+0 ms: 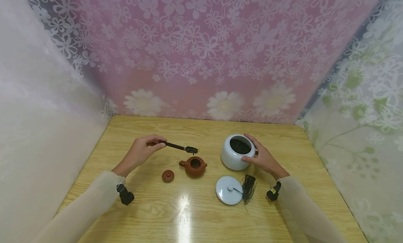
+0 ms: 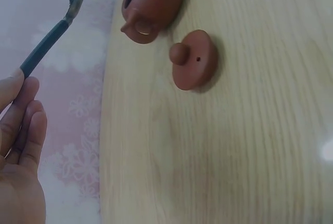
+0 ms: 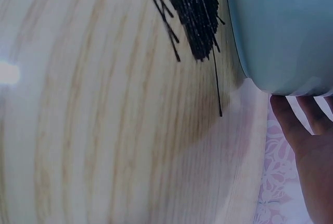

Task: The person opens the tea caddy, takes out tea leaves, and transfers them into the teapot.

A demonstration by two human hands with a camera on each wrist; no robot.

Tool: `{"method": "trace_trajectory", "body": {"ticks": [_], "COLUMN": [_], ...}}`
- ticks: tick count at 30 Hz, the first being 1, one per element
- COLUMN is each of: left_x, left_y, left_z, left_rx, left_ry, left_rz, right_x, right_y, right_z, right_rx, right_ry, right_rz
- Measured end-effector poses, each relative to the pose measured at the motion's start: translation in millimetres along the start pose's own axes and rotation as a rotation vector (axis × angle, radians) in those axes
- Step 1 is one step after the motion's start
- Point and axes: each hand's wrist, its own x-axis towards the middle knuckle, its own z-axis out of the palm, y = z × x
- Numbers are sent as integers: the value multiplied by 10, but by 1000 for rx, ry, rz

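Note:
My left hand (image 1: 140, 152) pinches the dark handle of a tea scoop (image 1: 174, 145) between thumb and fingers. Dark tea leaves (image 1: 191, 150) lie on the scoop's end, above and just behind a small brown clay teapot (image 1: 192, 171). The teapot's top is uncovered, and its round knobbed lid (image 1: 168, 176) rests on the table to the left. With thumb and fingers spread around its right side, my right hand (image 1: 264, 159) holds a white ceramic jar (image 1: 230, 159). Dark tea leaves (image 1: 240, 146) show inside the jar. In the left wrist view, the scoop's bowl (image 2: 76, 4) carries a few twisted leaves.
A white jar lid (image 1: 224, 195) lies in front of the jar. Beside it on the right spreads a black tassel (image 1: 249, 188), joined to the lid's knob by a cord. The wooden table (image 1: 141, 215) ends at flowered cloth walls (image 1: 195, 61) behind and on both sides.

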Motion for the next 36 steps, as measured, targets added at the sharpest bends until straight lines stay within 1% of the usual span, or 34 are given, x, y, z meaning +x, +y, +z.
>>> {"method": "trace_trajectory", "body": {"ticks": [5, 9, 22, 30, 36], "left_x": [-40, -62, -28, 24, 66], "left_y": [-47, -61, -93, -25, 59], "left_z": [8, 26, 118, 158, 161], "left_rx": [11, 11, 72, 116, 181], "left_ry": [-19, -29, -71, -97, -91], "left_rz": [-6, 1, 75, 103, 186], "right_x": [0, 1, -4, 2, 5], "right_y": [-12, -19, -6, -15, 2], "right_z": [-1, -5, -4, -2, -1], "right_rx": [13, 10, -1, 1, -6], "right_ry": [0, -2, 1, 3, 8], "right_rz": [-4, -9, 4, 0, -1]}}
